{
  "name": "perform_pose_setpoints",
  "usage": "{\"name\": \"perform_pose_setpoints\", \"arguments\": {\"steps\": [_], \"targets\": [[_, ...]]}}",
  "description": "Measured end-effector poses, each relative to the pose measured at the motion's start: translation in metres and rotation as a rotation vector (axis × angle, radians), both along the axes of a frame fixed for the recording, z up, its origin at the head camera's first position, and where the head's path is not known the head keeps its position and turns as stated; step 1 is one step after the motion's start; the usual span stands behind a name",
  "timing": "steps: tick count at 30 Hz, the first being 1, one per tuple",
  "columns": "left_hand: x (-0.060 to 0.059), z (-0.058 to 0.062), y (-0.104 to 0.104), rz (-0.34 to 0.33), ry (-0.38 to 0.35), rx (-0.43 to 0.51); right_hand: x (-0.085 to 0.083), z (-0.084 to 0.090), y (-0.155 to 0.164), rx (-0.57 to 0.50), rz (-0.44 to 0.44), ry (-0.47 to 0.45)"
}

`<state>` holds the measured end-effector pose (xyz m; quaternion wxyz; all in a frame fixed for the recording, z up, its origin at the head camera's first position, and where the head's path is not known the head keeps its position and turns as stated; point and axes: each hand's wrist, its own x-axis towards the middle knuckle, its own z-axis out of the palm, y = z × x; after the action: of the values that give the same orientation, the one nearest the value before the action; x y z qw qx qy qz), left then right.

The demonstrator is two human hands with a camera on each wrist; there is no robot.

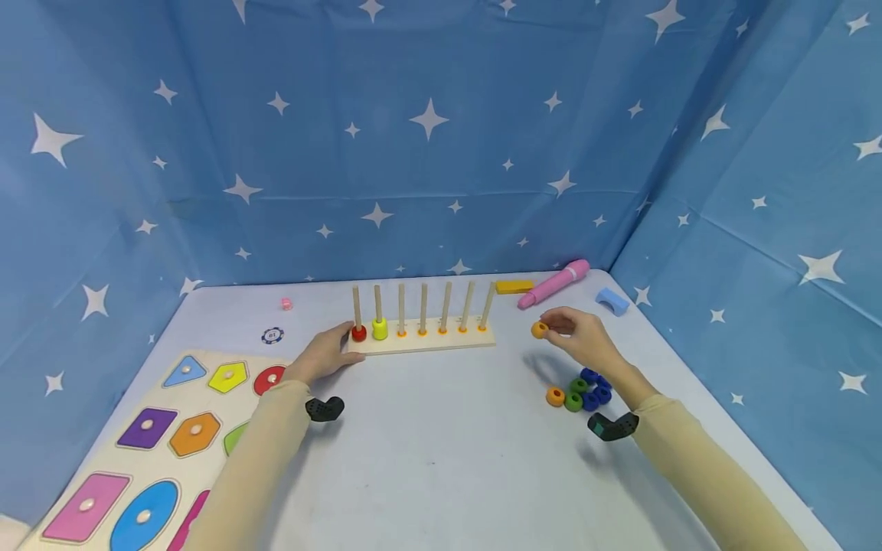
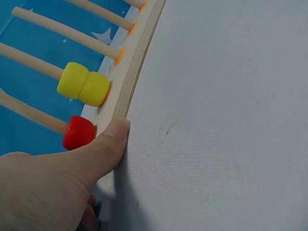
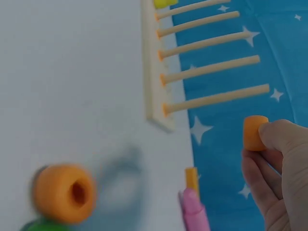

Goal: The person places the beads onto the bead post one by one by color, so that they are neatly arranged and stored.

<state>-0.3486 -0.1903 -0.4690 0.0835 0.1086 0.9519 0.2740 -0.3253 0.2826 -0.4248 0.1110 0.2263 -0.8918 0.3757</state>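
1. Fingertips of the right hand (image 1: pixel 584 334) pinch an orange bead (image 1: pixel 540 330), held in the air to the right of the peg board (image 1: pixel 422 342) and clear of the table (image 1: pixel 441 451).
2. Thumb and fingers of the left hand (image 1: pixel 324 357) are pressed against the board's left end; the left wrist view shows the thumb (image 2: pixel 103 149) flat against the wooden edge, fingers relaxed rather than curled round anything.
3. Seven upright pegs stand in a row on the board. A red bead (image 1: pixel 359 333) sits at the base of the leftmost peg and two yellow beads (image 1: pixel 380 329) are stacked on the next.
4. Loose beads (image 1: pixel 583 390) in orange, green and blue lie in a cluster on the table, beneath the right wrist.
5. Behind the board's right end lie a yellow block (image 1: pixel 514 287), a pink marker (image 1: pixel 555 283) and a light blue arch block (image 1: pixel 612 301).
6. At far left a shape puzzle board (image 1: pixel 148 451) rests on the table, with a small chip (image 1: pixel 272 335) and a pink die (image 1: pixel 286 304) beyond it.
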Motion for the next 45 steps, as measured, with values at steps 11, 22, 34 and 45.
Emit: {"name": "perform_pose_setpoints", "arguments": {"steps": [11, 22, 34, 45], "targets": [[-0.002, -0.001, -0.004, 0.019, -0.015, -0.017, -0.035, 0.045, -0.068, -0.135, -0.029, 0.093], [-0.003, -0.006, -0.003, 0.013, -0.006, -0.01, -0.059, 0.054, -0.157, -0.196, 0.082, 0.068], [-0.003, -0.007, 0.003, 0.001, 0.028, -0.01, -0.068, 0.049, -0.218, -0.087, 0.143, -0.021], [-0.004, -0.005, 0.001, 0.0, 0.034, -0.018, -0.071, 0.05, -0.227, -0.009, 0.17, 0.01]]}}
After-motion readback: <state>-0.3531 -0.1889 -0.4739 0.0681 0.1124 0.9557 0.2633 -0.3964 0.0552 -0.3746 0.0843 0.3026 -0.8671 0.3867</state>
